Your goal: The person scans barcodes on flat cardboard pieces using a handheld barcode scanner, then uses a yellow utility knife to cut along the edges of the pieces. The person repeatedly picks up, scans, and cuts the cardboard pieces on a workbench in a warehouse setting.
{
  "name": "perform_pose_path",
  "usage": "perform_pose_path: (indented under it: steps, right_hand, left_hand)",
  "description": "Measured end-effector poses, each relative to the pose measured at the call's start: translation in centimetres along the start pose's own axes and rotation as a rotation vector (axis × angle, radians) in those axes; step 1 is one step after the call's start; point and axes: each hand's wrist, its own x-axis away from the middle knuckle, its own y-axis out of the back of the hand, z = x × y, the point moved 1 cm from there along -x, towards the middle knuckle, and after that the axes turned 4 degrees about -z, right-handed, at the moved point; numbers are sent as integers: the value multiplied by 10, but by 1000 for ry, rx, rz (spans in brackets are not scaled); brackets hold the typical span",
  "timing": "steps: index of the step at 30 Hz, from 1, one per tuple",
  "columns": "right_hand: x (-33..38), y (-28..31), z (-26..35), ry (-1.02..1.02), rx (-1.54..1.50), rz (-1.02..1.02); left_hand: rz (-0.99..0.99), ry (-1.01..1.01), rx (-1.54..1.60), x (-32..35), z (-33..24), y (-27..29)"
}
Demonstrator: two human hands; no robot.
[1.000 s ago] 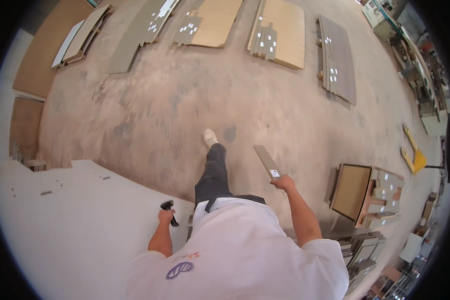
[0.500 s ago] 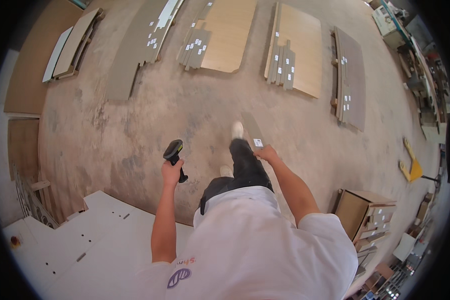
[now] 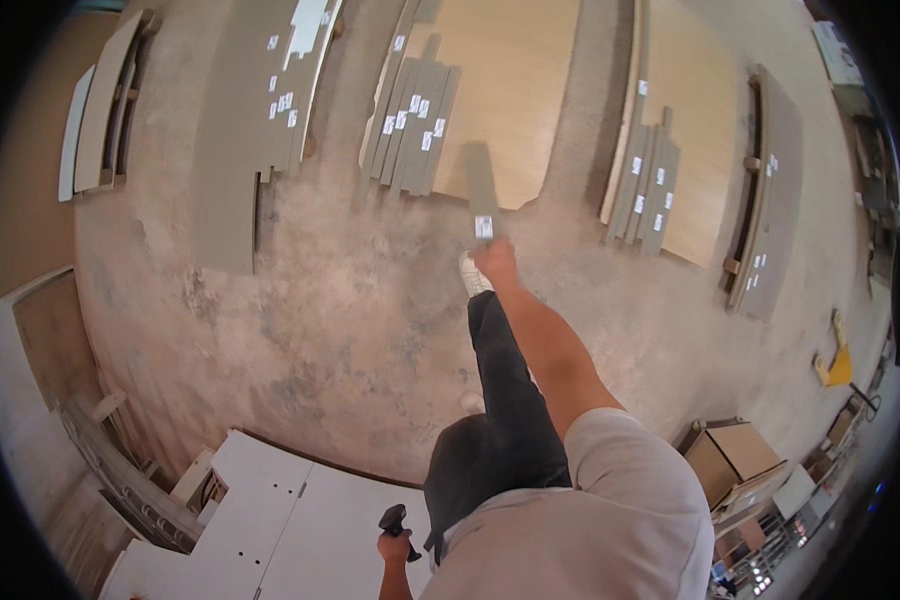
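Observation:
My right hand (image 3: 496, 262) stretches forward and is closed on the near end of a narrow grey-brown board strip (image 3: 481, 180). A white label sits on the strip near my fingers. The strip's far end reaches over a light wood panel (image 3: 515, 90) lying on a pile. Left of it on that panel lie several similar labelled strips (image 3: 402, 135), side by side. My left hand (image 3: 395, 546) is low beside my leg, wrapped round the grip of a black handheld barcode scanner (image 3: 393, 517). The scanner is above the white panel surface.
Further board piles stand on the floor: a grey one (image 3: 225, 180) to the left, a light wood one (image 3: 705, 130) to the right, a brown one (image 3: 782, 200) beyond. A white table-like surface (image 3: 300, 535) is at lower left. A yellow pallet jack (image 3: 838, 362) and a carton (image 3: 735, 452) are at right.
I have stepped forward, and the piles appear closer. My right hand has swung the strip forward over the panel's near edge. My left hand has dropped back with the scanner.

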Motion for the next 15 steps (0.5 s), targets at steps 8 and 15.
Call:
perform_pose_path:
  steps: [8,15]
  right_hand:
    - [-116,-73,89,37,-52,-55]
    - [-60,-95,60,329,309,425]
  left_hand:
    - [-7,67,121,-11,-99,78]
    - [4,-55,176,-37,-126,111]
